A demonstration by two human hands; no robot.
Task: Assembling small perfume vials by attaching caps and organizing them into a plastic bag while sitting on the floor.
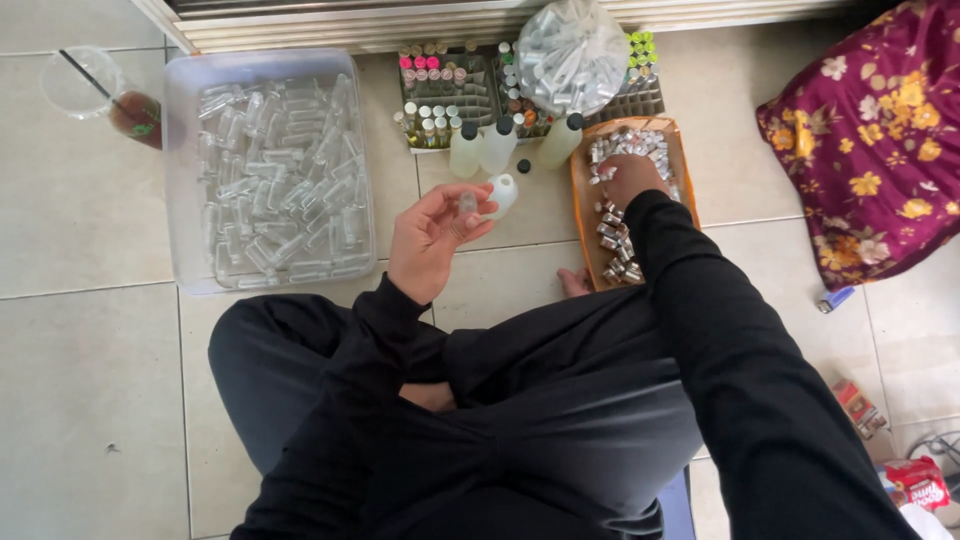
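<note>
Left hand (428, 240): raised palm-up over the tiled floor (90, 380); fingers curled part-way, thumb and fingertips pinching a small clear vial (467, 203) near its upper end.
Small clear vial: held upright just beside a white squeeze bottle (503, 194) lying on the tiles; probably light, rigid, smooth and slippery; likely brittle if glass, though the material cannot be told; best gripped round the barrel, not the open mouth.
Right hand (630, 178): reaching down into the orange tray (582, 215), fingers buried among small silver caps (612, 238); how far it is closed, and whether it holds one, cannot be told.
Small silver caps: tiny, loose, apt to roll; a fingertip pinch suits them.
Clear plastic tub (180, 170): on the left, filled with more empty vials.
Background: three pale liquid bottles (498, 146); racks of coloured-cap vials (440, 85); a tied clear bag (572, 50).
</note>
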